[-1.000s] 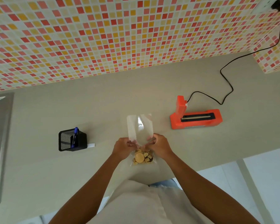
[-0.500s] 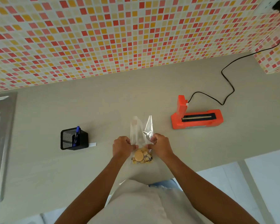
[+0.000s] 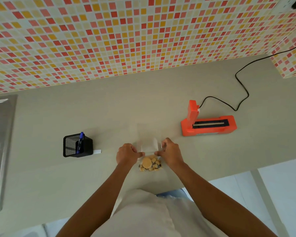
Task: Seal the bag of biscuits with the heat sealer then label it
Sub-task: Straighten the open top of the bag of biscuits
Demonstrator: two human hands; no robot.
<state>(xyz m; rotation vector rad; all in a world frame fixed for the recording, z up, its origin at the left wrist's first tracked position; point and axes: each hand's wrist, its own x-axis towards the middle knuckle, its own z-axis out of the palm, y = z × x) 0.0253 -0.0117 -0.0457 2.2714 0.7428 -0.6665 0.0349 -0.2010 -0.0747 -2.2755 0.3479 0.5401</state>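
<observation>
clear glossy plastic bag point(image 3: 149, 144), matt counter point(image 3: 126, 103), wire-mesh pen holder point(image 3: 77, 145)

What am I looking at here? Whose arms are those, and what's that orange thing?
A camera on a person's head looks down, so those are the person's own arms. The left hand and right hand pinch the sides of a clear bag with biscuits in its bottom end. It lies on a grey counter. The orange thing is a heat sealer, standing open, with its cord running up to a wall plug. On the left, a black mesh cup holds a blue pen, with a small white label beside it.
</observation>
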